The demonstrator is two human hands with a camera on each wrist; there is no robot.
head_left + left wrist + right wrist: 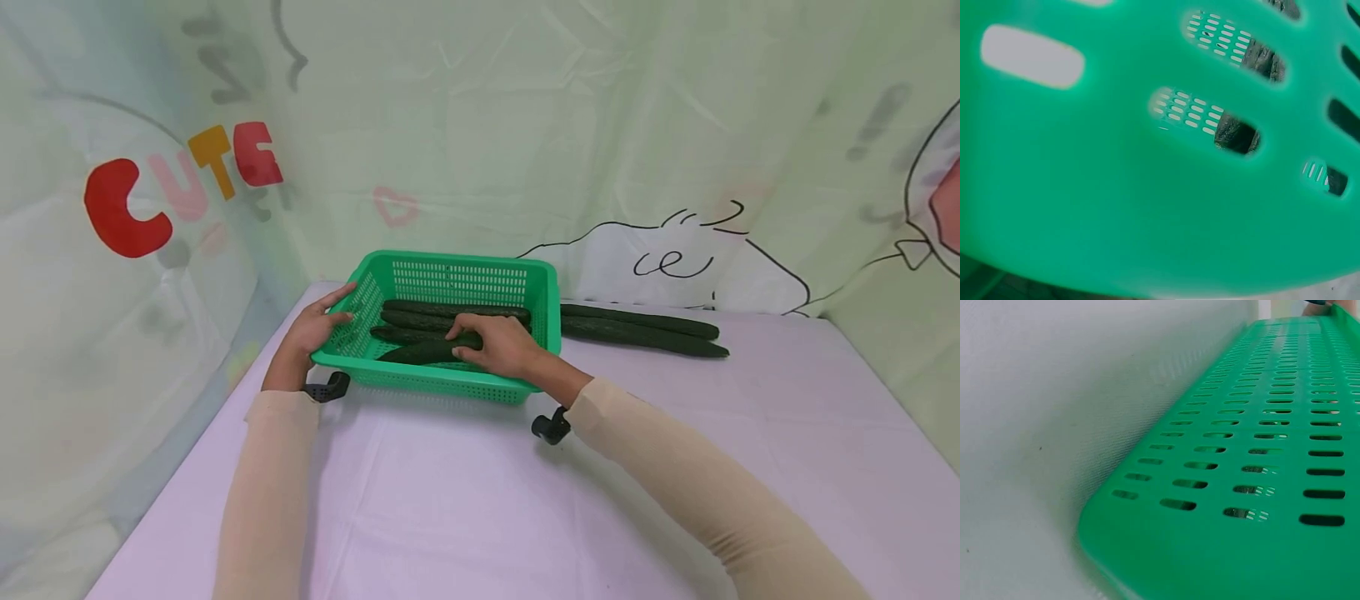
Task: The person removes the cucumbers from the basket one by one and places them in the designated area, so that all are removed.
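A green slotted plastic basket [435, 380] stands on the table, with several long dark green cucumbers [420, 320] lying side by side in it. My left hand [307, 333] holds the basket's left rim, the thumb over the edge. Reaching over the front rim, my right hand [504, 345] grips the nearest cucumber [418, 354] by its right part, thumb on the near side. In the left wrist view the basket wall [1116, 169] fills the picture, dark cucumber skin showing through its slots. The right wrist view shows the basket's outer front side [1222, 550]; the hand itself is hidden there.
Two more long cucumbers [641, 333] lie on the table just right of the basket, near the back. A pale cloth [450, 500] covers the table. Printed curtains [480, 150] hang close behind and at the left.
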